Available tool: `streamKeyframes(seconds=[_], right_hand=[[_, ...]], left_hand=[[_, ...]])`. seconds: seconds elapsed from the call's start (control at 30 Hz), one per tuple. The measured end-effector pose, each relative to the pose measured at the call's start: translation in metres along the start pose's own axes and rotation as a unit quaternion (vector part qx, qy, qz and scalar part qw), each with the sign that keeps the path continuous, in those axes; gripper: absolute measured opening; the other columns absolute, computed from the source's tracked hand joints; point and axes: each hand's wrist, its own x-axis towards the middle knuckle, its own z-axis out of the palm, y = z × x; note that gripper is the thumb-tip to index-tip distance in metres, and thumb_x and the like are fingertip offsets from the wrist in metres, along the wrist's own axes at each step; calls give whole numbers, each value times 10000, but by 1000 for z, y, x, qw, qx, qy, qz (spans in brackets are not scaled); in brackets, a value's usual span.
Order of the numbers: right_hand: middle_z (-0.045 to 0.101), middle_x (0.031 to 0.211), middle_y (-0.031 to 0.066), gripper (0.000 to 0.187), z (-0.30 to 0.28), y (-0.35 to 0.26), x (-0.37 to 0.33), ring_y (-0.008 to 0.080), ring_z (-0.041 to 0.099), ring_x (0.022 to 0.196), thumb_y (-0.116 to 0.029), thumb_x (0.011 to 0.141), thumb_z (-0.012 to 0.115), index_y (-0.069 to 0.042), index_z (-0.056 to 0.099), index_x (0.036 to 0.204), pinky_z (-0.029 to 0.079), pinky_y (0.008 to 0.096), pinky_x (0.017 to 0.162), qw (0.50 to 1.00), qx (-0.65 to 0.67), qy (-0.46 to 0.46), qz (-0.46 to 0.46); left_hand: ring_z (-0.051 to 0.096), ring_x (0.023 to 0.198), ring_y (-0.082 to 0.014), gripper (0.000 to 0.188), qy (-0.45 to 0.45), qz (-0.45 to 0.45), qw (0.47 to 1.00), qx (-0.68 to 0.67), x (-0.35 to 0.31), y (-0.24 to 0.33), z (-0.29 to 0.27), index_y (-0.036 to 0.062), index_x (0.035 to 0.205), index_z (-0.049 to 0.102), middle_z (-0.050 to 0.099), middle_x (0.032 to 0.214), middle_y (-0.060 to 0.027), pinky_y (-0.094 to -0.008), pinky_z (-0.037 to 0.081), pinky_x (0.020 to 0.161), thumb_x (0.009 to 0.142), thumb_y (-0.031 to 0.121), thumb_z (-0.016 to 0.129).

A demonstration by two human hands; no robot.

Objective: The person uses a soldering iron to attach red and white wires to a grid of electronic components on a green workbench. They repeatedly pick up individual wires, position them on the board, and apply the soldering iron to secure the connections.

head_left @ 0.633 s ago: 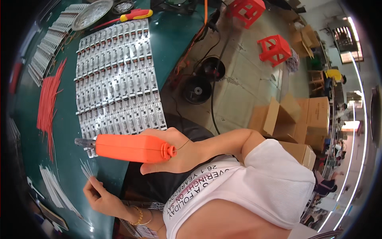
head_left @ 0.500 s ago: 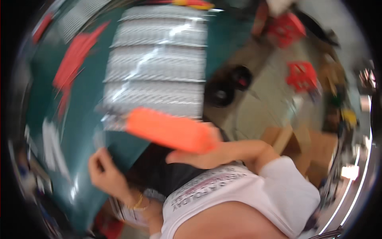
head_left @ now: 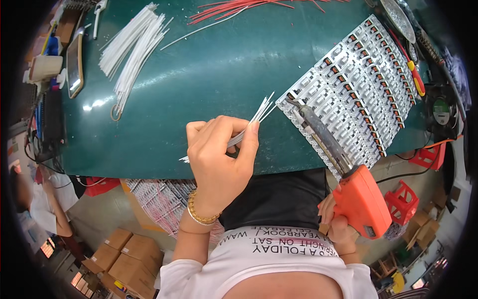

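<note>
A small bundle of thin white wires point(head_left: 264, 110) is pinched between the thumb and fingers of my left hand point(head_left: 219, 152), over the front part of the green table. The wire ends fan out toward a panel of small boards point(head_left: 343, 94). My right hand point(head_left: 334, 219) grips the handle of an orange soldering gun point(head_left: 362, 199), low at the right and partly hidden behind it. The gun's dark tip reaches over the panel's left corner; whether it touches, I cannot tell. Rows of small black-and-orange components cross the panel.
More white wires point(head_left: 132, 52) lie at the table's far left, near a phone point(head_left: 75, 65). Red wires point(head_left: 234, 8) lie along the back. Yellow-red pliers point(head_left: 416, 79) and a fan point(head_left: 442, 110) stand to the right. Another person point(head_left: 47, 204) sits at the left.
The view has swung, so the panel now appears at the right. The soldering gun, earlier pointing left across my body, now points up at the panel's corner. The earlier frame is blurred.
</note>
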Motion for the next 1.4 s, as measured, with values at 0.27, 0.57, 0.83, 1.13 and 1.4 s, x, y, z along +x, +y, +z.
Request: streamKeyframes(seconds=[0.27,0.57,0.83,1.13,1.4], right_hand=[[562,623,-19,262,3,-22,12,110,536,557,-300,860,671,-72,557,803,435,266,547,995,95,-28,32],[517,572,-20,348,-4,5,8,179,507,491,-343,879,605,-84,561,651,400,303,492,992,9,-37,-119],[477,558,-9,262,2,1,9,166,488,493,-313,844,590,-78,522,748,396,299,506,990,-6,-38,-133],[452,557,-32,706,3,-18,1,130,461,495,-606,792,567,-33,493,1198,436,289,582,999,-11,-7,-51],[468,566,-14,544,0,-1,5,142,477,510,-506,798,512,-14,504,1027,439,296,583,996,-28,-25,-86]], left_hand=[[437,545,-133,120,-25,-6,1000,17,3,5,1,82,731,636,568,607,20,-299,342,669,814,75,722],[437,518,-120,116,-23,8,999,32,3,2,0,83,740,641,568,610,26,-294,344,694,821,79,724],[453,488,-153,133,3,29,999,20,3,0,4,86,725,614,542,591,15,-327,308,674,791,64,727],[502,603,-171,81,34,46,998,10,1,-5,1,81,775,672,574,658,6,-336,335,753,773,69,753],[528,714,-218,104,14,90,991,100,-1,-4,5,67,801,652,576,776,-39,-356,370,753,763,70,748]])
